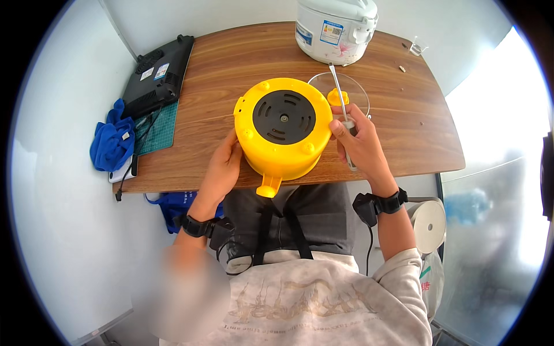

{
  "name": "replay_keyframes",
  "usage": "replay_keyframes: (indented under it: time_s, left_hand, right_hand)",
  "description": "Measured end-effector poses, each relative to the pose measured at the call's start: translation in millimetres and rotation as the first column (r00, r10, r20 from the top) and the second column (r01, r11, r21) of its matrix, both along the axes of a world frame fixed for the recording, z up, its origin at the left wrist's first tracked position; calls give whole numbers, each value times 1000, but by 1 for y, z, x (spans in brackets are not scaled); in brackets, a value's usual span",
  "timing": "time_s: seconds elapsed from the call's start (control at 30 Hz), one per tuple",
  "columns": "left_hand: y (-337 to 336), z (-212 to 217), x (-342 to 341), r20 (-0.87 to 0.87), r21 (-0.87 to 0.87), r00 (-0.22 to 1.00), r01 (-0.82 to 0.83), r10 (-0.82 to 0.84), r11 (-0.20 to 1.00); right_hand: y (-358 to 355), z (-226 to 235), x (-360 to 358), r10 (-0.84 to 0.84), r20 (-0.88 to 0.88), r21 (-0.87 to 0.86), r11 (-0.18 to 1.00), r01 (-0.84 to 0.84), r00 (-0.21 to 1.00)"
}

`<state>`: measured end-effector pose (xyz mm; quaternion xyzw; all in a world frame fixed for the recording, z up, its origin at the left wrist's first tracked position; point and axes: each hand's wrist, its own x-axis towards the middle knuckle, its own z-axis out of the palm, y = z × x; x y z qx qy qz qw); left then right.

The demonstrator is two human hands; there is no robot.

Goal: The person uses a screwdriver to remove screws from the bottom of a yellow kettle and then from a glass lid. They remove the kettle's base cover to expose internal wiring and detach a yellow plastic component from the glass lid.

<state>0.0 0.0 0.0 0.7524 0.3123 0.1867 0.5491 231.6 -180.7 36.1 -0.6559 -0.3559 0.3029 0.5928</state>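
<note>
A yellow electric pot (268,158) rests upside down at the table's near edge, its black vented base plate (284,117) facing up with a fastener at the centre. Its short yellow handle (269,186) points toward me. My left hand (226,163) is closed against the pot's left side, fingertips partly hidden. In my right hand (365,144) is a screwdriver (339,86), shaft pointing away from me and tip up. That hand's thumb and fingers are beside the pot's right wall. Behind the screwdriver lies a clear glass lid with a yellow knob (334,97).
A white rice cooker (314,29) stands at the back. On the left are a black appliance (164,72), a green cutting mat (166,131) and a blue cloth (112,141). A small clear cup (418,46) and several small bits lie at the far right.
</note>
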Motion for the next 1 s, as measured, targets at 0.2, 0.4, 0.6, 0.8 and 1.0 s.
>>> replay_keyframes:
  time_s: [0.2, 0.4, 0.6, 0.8, 1.0]
  left_hand:
    - [4, -13, 10, -7, 82, 999, 35, -35, 996]
    - [6, 26, 6, 195, 202, 981, -46, 6, 978]
    - [9, 50, 12, 198, 203, 979, 0, -41, 979]
    - [15, 69, 24, 134, 463, 990, -21, -47, 886]
    - [14, 91, 35, -11, 604, 972, 193, -234, 773]
  right_hand:
    - [1, 8, 11, -12, 54, -27, 1000, 14, 998]
    - [-16, 9, 17, 24, 182, -98, 995, -6, 983]
    - [-30, 22, 15, 38, 383, -60, 998, -16, 923]
    - [-29, 76, 4, 252, 256, -166, 962, -214, 933]
    - [-15, 113, 6, 454, -312, 194, 890, -412, 834]
